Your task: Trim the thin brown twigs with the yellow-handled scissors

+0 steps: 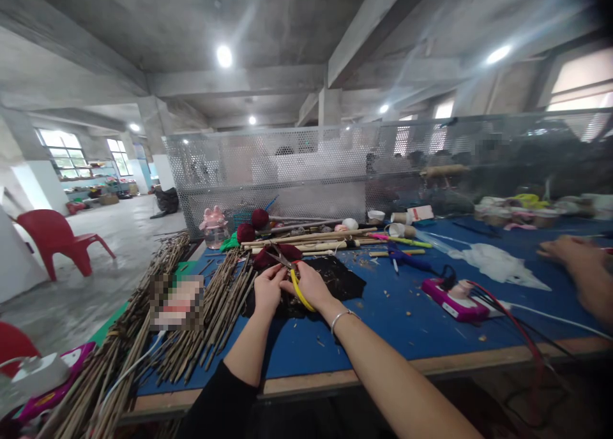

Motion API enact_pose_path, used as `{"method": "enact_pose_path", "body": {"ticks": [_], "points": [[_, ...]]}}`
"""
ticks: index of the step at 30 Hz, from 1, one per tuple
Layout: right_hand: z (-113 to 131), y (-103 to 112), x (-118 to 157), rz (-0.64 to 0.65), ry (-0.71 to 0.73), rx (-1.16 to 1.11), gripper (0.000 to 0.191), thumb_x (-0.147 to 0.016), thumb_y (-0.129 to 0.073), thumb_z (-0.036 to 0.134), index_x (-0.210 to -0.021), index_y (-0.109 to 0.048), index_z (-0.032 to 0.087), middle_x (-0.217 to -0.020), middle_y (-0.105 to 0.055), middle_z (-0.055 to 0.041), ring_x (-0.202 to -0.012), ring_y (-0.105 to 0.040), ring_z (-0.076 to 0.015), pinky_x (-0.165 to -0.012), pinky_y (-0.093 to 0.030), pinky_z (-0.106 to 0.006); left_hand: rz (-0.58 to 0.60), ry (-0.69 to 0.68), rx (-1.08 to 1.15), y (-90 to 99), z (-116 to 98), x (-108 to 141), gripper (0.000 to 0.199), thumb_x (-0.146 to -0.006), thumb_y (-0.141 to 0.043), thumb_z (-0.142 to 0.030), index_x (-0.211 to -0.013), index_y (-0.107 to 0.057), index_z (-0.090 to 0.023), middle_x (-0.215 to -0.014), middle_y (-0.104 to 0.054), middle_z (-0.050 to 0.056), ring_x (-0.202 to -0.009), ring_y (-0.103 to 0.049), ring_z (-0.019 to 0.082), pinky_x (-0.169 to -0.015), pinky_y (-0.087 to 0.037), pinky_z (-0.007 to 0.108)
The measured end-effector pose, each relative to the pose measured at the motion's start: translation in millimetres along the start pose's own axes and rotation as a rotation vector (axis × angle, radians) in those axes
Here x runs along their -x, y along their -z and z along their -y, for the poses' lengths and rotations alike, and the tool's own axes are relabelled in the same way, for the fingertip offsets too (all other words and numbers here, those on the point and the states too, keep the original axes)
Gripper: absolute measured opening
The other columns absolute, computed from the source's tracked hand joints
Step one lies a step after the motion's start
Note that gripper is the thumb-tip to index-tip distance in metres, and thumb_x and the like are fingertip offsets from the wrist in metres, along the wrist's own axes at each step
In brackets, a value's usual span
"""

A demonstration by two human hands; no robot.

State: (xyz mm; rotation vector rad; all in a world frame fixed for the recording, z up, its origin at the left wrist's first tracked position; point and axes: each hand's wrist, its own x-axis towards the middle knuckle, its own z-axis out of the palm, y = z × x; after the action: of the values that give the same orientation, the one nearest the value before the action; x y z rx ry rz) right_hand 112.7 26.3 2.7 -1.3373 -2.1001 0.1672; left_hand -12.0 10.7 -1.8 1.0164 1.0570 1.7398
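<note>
Now my right hand [309, 287] is gripping the yellow-handled scissors [301, 291], blades pointing up and away from me, while my left hand [268, 290] is pinched closed right beside it, though whatever sits between those fingertips is too small to tell. Both hands are over the black cloth [347, 281], scattered with little scraps, on the blue table [297, 353], and the thin twigs [211, 327] lie bundled to my left. Over to the right, another person's hand [569, 257] is above the tabletop, near the white plastic bag [495, 263].
</note>
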Motion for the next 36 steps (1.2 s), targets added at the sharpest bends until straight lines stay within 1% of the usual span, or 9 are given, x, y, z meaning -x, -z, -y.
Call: {"method": "enact_pose_path", "body": {"ticks": [5,10,14,19,22,26,30,32,36], "points": [[4,3,1,0.09,-0.07,0.028,0.056,-0.071,-0.053,0.067,-0.095,-0.051,0.016,-0.087,-0.064,-0.0103,-0.08,-0.062,-0.0233,-0.062,-0.036,-0.026,0.01,-0.049,-0.082,4.2,2,-1,0.03,-0.06,-0.071,-0.028,-0.084,-0.071,-0.01,-0.079,-0.071,0.009,-0.069,-0.063,0.017,-0.07,-0.049,0.028],[4,4,0,0.095,-0.12,0.085,0.058,-0.067,-0.052,0.07,-0.093,-0.054,0.018,-0.087,-0.066,-0.0102,-0.082,-0.062,-0.0245,-0.06,-0.036,-0.026,0.0,-0.062,-0.143,7.0,7,-6,0.03,-0.062,-0.069,-0.028,-0.084,-0.071,-0.009,-0.077,-0.071,0.009,-0.069,-0.063,0.017,-0.068,-0.048,0.028],[4,3,0,0.112,-0.138,0.057,0.057,-0.068,-0.053,0.07,-0.092,-0.057,0.019,-0.087,-0.066,-0.0098,-0.082,-0.063,-0.0235,-0.061,-0.037,-0.025,-0.002,-0.072,-0.134,8.1,9,-8,0.03,-0.063,-0.069,-0.029,-0.087,-0.071,-0.01,-0.082,-0.071,0.01,-0.072,-0.063,0.018,-0.071,-0.049,0.029],[4,5,-2,0.12,-0.144,0.0,0.054,-0.068,-0.054,0.068,-0.089,-0.061,0.018,-0.085,-0.067,-0.0089,-0.081,-0.063,-0.0226,-0.06,-0.037,-0.023,-0.019,-0.076,-0.15,8.1,5,-9,0.029,-0.062,-0.07,-0.028,-0.085,-0.072,-0.011,-0.083,-0.071,0.009,-0.074,-0.063,0.017,-0.07,-0.048,0.027],[3,8,-2,0.131,-0.135,-0.045,0.052,-0.07,-0.053,0.066,-0.087,-0.062,0.018,-0.084,-0.068,-0.0088,-0.079,-0.064,-0.0218,-0.06,-0.038,-0.023,0.003,-0.018,-0.113,6.3,2,-7,0.03,-0.062,-0.07,-0.029,-0.086,-0.072,-0.011,-0.082,-0.071,0.008,-0.068,-0.062,0.015,-0.063,-0.048,0.024],[-2,12,6,0.125,-0.158,-0.06,0.049,-0.074,-0.05,0.064,-0.087,-0.064,0.019,-0.084,-0.068,-0.0084,-0.077,-0.064,-0.021,-0.06,-0.038,-0.023,0.116,0.087,-0.059,2.4,1,-2,0.033,-0.062,-0.071,-0.034,-0.086,-0.071,-0.011,-0.072,-0.069,0.005,-0.054,-0.056,0.009,-0.05,-0.043,0.019],[-4,13,17,0.087,-0.197,-0.032,0.049,-0.074,-0.048,0.065,-0.092,-0.063,0.022,-0.088,-0.068,-0.0075,-0.08,-0.064,-0.0222,-0.06,-0.038,-0.024,0.185,0.161,-0.017,-0.2,1,4,0.037,-0.062,-0.07,-0.038,-0.088,-0.068,-0.012,-0.068,-0.066,0.003,-0.05,-0.054,0.007,-0.045,-0.04,0.016],[-3,13,20,0.087,-0.21,-0.007,0.051,-0.074,-0.048,0.066,-0.092,-0.063,0.022,-0.088,-0.068,-0.0082,-0.081,-0.064,-0.0226,-0.06,-0.038,-0.024,0.187,0.176,-0.021,-0.8,1,6,0.038,-0.065,-0.068,-0.04,-0.092,-0.066,-0.012,-0.07,-0.065,0.003,-0.05,-0.054,0.007,-0.044,-0.041,0.017],[-1,15,21,0.087,-0.231,0.037,0.052,-0.073,-0.047,0.068,-0.089,-0.064,0.022,-0.086,-0.069,-0.0086,-0.081,-0.064,-0.0224,-0.061,-0.038,-0.024,0.188,0.149,-0.138,-1.5,1,11,0.038,-0.071,-0.061,-0.039,-0.1,-0.063,-0.014,-0.069,-0.064,0.003,-0.05,-0.054,0.009,-0.04,-0.04,0.016]]}}
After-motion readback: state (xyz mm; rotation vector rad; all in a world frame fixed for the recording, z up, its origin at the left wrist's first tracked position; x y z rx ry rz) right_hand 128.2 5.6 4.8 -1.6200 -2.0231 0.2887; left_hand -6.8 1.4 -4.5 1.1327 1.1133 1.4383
